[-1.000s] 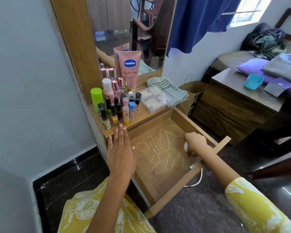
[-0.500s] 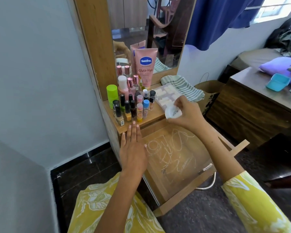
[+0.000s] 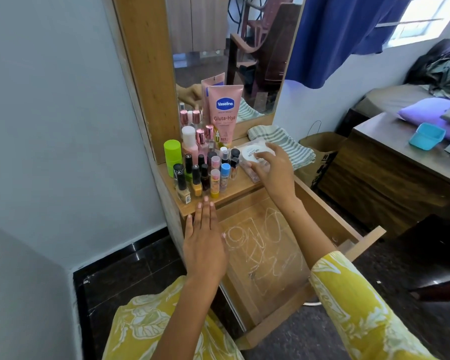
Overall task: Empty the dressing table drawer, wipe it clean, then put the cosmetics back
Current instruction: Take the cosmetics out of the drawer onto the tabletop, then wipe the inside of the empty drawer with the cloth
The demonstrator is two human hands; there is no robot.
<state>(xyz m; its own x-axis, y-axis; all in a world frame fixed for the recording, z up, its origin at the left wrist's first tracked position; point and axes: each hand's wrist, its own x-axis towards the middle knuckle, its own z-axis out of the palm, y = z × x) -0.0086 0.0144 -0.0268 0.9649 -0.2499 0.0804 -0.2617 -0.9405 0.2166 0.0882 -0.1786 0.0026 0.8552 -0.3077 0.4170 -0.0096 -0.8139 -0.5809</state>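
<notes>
The dressing table drawer (image 3: 266, 252) stands pulled open, its wooden bottom bare apart from white scribbles. My right hand (image 3: 273, 168) holds a small white round jar (image 3: 255, 153) between thumb and fingers, on or just over a clear plastic box (image 3: 252, 178) on the table top. My left hand (image 3: 205, 240) lies flat with straight fingers on the drawer's left edge, fingertips at the table top's front edge. Several nail polish and lip balm bottles (image 3: 204, 168) crowd the table top, with a pink Vaseline tube (image 3: 225, 113) behind them and a green bottle (image 3: 172, 157) at the left.
A striped cloth (image 3: 283, 144) lies folded at the back right of the table top, under the mirror (image 3: 218, 48). A brown paper bag (image 3: 321, 149) stands on the floor beside a wooden table (image 3: 390, 175) carrying a blue container (image 3: 426, 136). A wall closes in at the left.
My right hand picked the white jar up from the drawer's right side and carried it up to the table top, over the clear box. My left hand stayed flat on the drawer edge.
</notes>
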